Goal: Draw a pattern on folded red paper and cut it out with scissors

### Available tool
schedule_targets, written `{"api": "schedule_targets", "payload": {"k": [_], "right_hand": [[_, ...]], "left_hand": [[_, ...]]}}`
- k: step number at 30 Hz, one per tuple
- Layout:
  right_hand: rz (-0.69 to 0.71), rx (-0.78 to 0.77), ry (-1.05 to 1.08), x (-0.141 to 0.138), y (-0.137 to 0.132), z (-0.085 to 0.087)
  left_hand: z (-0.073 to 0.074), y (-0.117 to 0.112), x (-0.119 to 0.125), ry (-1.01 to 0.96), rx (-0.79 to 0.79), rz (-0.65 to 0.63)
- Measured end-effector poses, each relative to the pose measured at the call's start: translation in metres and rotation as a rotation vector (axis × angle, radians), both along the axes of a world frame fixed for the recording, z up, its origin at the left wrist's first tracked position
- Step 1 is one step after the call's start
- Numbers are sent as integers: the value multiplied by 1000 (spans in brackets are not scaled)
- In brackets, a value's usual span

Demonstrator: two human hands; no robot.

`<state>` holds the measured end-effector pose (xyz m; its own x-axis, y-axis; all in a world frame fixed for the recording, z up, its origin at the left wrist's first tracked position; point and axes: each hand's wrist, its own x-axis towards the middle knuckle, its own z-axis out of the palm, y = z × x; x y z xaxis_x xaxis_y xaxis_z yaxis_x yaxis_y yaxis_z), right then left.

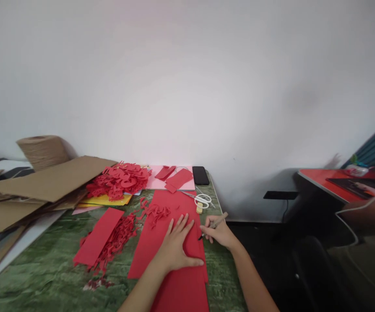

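My left hand (176,246) lies flat with fingers spread on a large sheet of red paper (148,255). Another red layer shows along the sheet's right edge, beneath my left thumb. In my right hand (218,232) is a pen (220,220) with a light brown barrel, tilted so its dark tip meets the paper's right edge. Just beyond that hand sit a small yellow eraser (199,208) and white-handled scissors (203,200). Red paper scraps (155,213) rest on the sheet's upper part.
Left of the sheet, a red paper strip (99,236) covers shredded scraps. Farther back are a heap of red cut-outs (121,180), cardboard sheets (51,180) and a twine spool (43,151). A phone (201,175) lies by the wall. Another person's arm (363,216) appears at right, near a red table (324,183).
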<state>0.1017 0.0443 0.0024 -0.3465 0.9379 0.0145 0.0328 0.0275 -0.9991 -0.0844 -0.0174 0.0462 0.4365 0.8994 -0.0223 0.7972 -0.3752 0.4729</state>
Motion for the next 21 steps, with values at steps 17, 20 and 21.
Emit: {"api": "schedule_targets", "payload": {"k": [17, 20, 21], "right_hand": [[-141, 0, 40, -10, 21, -1], [-173, 14, 52, -12, 26, 0], [-185, 18, 55, -12, 26, 1]], "left_hand": [[1, 2, 1, -10, -49, 31], [1, 3, 1, 1, -48, 29], [1, 3, 1, 4, -44, 29]]}}
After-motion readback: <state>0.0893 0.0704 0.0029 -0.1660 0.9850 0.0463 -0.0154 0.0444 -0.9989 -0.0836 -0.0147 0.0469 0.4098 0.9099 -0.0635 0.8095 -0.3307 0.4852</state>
